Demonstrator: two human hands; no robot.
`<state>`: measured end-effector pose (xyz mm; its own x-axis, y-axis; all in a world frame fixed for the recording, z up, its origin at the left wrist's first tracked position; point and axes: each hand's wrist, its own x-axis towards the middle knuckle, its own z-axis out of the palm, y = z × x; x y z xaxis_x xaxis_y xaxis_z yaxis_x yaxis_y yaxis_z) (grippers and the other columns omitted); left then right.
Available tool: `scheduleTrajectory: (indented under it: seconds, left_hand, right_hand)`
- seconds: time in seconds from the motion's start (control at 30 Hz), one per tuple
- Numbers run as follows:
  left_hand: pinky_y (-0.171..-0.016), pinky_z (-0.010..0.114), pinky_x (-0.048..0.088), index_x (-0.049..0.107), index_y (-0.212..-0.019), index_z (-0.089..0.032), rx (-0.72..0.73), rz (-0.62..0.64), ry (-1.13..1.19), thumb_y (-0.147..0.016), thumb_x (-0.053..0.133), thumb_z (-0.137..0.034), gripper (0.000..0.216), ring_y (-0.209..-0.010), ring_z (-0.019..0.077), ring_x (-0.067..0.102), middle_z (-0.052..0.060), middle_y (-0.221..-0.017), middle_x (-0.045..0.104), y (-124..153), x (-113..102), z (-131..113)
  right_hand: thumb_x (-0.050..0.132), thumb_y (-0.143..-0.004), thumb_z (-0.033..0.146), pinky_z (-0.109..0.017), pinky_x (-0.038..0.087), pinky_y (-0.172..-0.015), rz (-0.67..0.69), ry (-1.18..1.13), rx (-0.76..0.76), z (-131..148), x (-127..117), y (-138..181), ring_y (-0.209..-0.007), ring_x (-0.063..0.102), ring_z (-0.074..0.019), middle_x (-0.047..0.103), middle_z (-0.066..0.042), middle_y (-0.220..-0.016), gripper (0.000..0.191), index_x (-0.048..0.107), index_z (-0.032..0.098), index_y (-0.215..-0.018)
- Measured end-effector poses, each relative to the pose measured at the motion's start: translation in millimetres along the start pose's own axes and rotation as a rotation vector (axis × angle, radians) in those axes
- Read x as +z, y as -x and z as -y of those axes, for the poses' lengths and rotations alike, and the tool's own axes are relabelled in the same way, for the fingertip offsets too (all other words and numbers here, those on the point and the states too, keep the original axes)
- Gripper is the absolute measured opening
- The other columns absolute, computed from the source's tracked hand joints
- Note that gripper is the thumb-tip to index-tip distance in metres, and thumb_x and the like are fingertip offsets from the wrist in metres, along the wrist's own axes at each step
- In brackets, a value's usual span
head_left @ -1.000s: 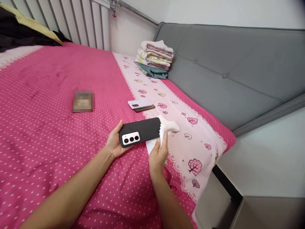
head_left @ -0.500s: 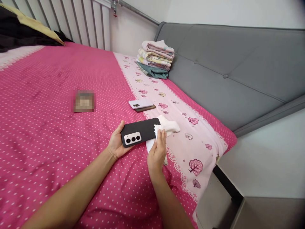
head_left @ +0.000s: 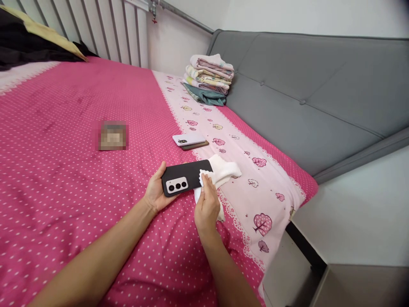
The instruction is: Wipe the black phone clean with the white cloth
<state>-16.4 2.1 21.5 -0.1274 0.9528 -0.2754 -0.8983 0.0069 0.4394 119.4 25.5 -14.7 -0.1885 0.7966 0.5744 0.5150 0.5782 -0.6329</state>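
A black smartphone (head_left: 191,173), its back facing up and its three-lens camera panel at the left end, rests in my left hand (head_left: 157,189). My left thumb grips the near-left edge, while the other fingers are hidden beneath it. My right hand (head_left: 208,204) presses a white cloth (head_left: 223,168) onto the right end of the phone's back. Part of the cloth spreads past the phone over the bed, and some hangs below it.
Beyond the phone lie a white phone (head_left: 191,139) and a brown flat item (head_left: 200,146) partly under it. A pixelated object (head_left: 112,136) lies on the pink bedspread (head_left: 140,111). Folded bedding (head_left: 211,76) is stacked against the grey headboard (head_left: 303,85).
My right hand and the cloth under its fingers have slid a little left along the phone's back. My left hand has stayed almost still, and the phone has tilted very slightly.
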Motion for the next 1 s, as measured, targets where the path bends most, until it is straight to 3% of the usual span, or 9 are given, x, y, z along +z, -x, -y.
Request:
scheduleTrajectory:
  seconds: [0.4,0.6,0.8,1.0]
  left_hand:
    - [-0.073,0.044,0.054,0.061,-0.090,-0.008,0.046,-0.116,0.042,-0.083,0.045,-0.041,0.037,-0.073,0.0267,0.067,0.014,-0.077,0.071,-4.7,-2.4,-1.4]
    - [-0.071,0.041,0.055,0.061,-0.088,-0.009,0.086,-0.173,0.046,-0.084,0.043,-0.040,0.036,-0.070,0.0255,0.067,0.013,-0.073,0.070,-5.9,-3.3,-1.3]
    - [-0.069,0.041,0.055,0.061,-0.086,-0.009,0.093,-0.193,0.031,-0.084,0.042,-0.041,0.037,-0.069,0.0254,0.067,0.012,-0.072,0.070,-4.4,0.7,-1.6]
    - [-0.069,0.043,0.055,0.062,-0.088,-0.007,0.049,-0.134,-0.013,-0.084,0.042,-0.043,0.042,-0.074,0.0282,0.067,0.016,-0.077,0.070,-2.9,1.5,0.3]
  right_hand:
    - [0.025,-0.087,0.009,-0.036,0.034,-0.104,0.065,-0.008,-0.074,1.2,-2.1,0.8,-0.123,0.042,-0.0141,0.051,-0.005,-0.129,0.048,0.043,0.017,-0.130]
    - [0.026,-0.088,0.010,-0.033,0.036,-0.102,0.149,-0.051,-0.214,11.6,0.4,2.9,-0.120,0.046,-0.0134,0.053,-0.006,-0.126,0.046,0.041,0.015,-0.131]
    - [0.026,-0.089,0.010,-0.036,0.031,-0.105,0.235,-0.022,-0.226,18.3,3.6,6.1,-0.126,0.038,-0.0140,0.048,-0.007,-0.132,0.047,0.036,0.013,-0.134]
    - [0.025,-0.087,0.008,-0.040,0.025,-0.107,0.245,0.070,-0.180,12.6,0.9,1.7,-0.132,0.026,-0.0166,0.042,-0.003,-0.137,0.051,0.033,0.017,-0.136]
